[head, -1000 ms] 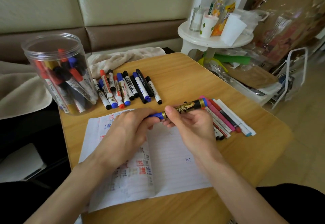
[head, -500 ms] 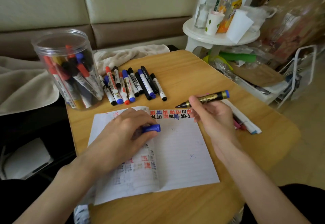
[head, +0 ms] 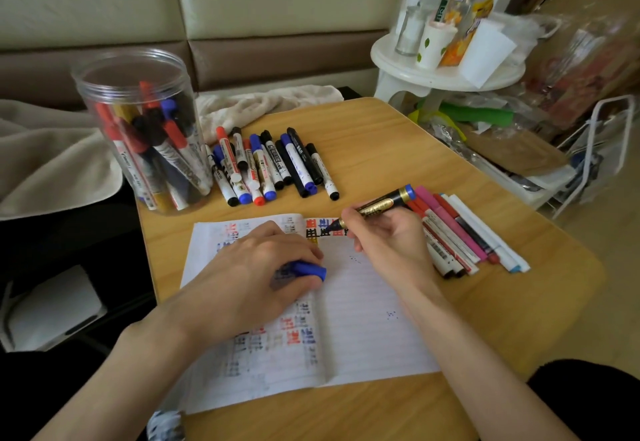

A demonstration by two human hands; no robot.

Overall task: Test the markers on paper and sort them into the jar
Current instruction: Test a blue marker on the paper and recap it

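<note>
My right hand (head: 388,246) grips a black-and-gold marker (head: 379,205) with a blue end, its tip touching the top edge of the lined paper (head: 363,319) among coloured test marks. My left hand (head: 249,274) rests on the paper and holds the marker's blue cap (head: 310,270). A clear plastic jar (head: 145,129) with several markers inside stands at the table's back left. A row of markers (head: 273,167) lies beside the jar. Another bunch of markers (head: 464,232) lies to the right of my right hand.
The wooden table (head: 398,149) ends close on the right. A white stool (head: 446,73) with bottles and cups stands beyond it, with bags and a wire rack (head: 602,149) on the floor. A beige blanket (head: 48,160) lies behind the jar on the sofa.
The cap came off the marker and stayed in my left hand, which dropped onto the paper. My right hand lowered the marker tip to the top of the page.
</note>
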